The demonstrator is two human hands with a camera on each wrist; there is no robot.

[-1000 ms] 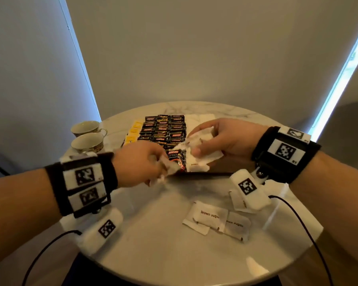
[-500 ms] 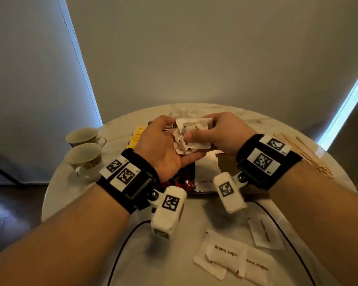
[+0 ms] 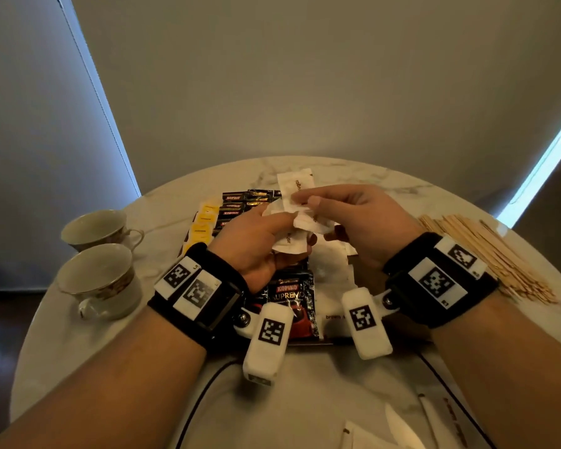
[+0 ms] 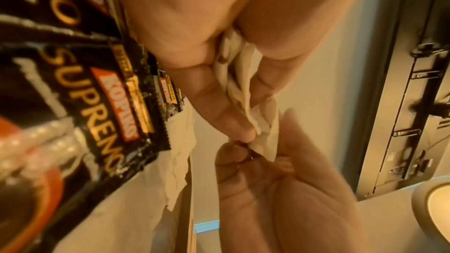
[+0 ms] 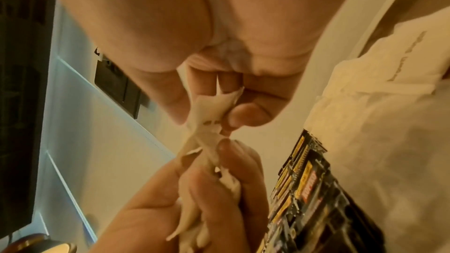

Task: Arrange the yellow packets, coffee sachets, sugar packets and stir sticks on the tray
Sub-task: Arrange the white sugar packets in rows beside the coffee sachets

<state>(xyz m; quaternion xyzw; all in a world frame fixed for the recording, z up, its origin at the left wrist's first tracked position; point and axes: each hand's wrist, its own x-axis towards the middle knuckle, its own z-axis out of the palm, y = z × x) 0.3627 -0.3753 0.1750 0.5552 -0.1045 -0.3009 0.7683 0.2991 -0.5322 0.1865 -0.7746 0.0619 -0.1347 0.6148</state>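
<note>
White paper sugar packets [image 3: 292, 234] bunched mid-frame above tray [image 3: 363, 280]; left hand [image 3: 256, 251] grasps bunch, right hand [image 3: 353, 215] pinches top packet. Coffee sachets [image 3: 240, 202], yellow packets [image 3: 204, 218] on tray; stir sticks [image 3: 486, 254] right edge.

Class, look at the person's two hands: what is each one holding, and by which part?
Both hold white sugar packets. The left hand grips a bunch of them in its fingers; the right hand pinches one packet's lower end between thumb and fingertips.
</note>
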